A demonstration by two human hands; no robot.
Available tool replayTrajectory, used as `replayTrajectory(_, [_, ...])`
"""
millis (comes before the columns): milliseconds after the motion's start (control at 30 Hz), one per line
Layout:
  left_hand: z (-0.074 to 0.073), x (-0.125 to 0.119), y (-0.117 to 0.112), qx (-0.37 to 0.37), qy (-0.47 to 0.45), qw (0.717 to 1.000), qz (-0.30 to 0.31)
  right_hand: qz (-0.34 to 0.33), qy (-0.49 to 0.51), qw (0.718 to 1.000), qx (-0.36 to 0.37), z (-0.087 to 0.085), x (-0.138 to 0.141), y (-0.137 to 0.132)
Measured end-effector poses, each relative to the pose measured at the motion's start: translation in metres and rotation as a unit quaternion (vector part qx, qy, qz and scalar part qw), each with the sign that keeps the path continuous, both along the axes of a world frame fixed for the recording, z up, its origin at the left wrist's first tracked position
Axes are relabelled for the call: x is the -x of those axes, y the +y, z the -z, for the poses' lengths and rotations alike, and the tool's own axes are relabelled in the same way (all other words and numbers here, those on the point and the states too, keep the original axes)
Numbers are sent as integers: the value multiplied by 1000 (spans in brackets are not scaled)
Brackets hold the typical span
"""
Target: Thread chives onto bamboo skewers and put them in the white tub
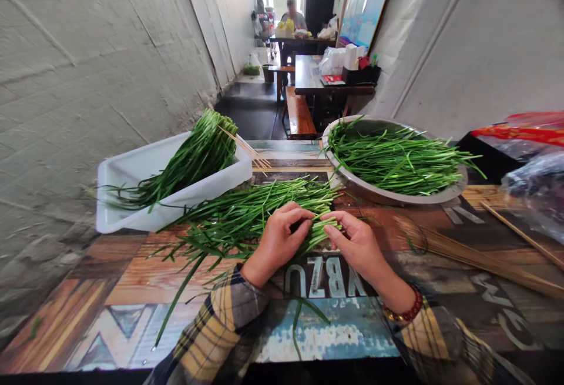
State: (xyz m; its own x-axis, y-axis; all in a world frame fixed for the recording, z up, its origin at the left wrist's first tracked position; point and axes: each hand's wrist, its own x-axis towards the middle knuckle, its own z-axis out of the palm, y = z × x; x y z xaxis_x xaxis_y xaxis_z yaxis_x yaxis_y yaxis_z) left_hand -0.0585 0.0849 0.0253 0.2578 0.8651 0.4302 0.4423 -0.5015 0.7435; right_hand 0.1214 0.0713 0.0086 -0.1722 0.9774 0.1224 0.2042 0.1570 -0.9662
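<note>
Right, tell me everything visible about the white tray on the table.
The white tray is a rectangular, plastic-looking tub with raised walls and rounded corners. It sits upright on the patterned table, beyond and left of the left hand. A bunch of garlic chives lies inside, pale ends raised above the far rim; thin sticks jut over the tray's right end.

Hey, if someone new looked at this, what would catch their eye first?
Probably the long green stalks spread across the middle of the patterned table, with the left hand and right hand at their pale ends. Next, the heaped greens in the metal bowl to the right, and the green bundle in the white tray to the left.
</note>
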Motion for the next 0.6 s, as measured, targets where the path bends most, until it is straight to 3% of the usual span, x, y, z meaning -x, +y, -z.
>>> replayTrajectory(600, [-4,2,1,35,-40,999,7,-8,-7,1000,-6,0,-1,-1])
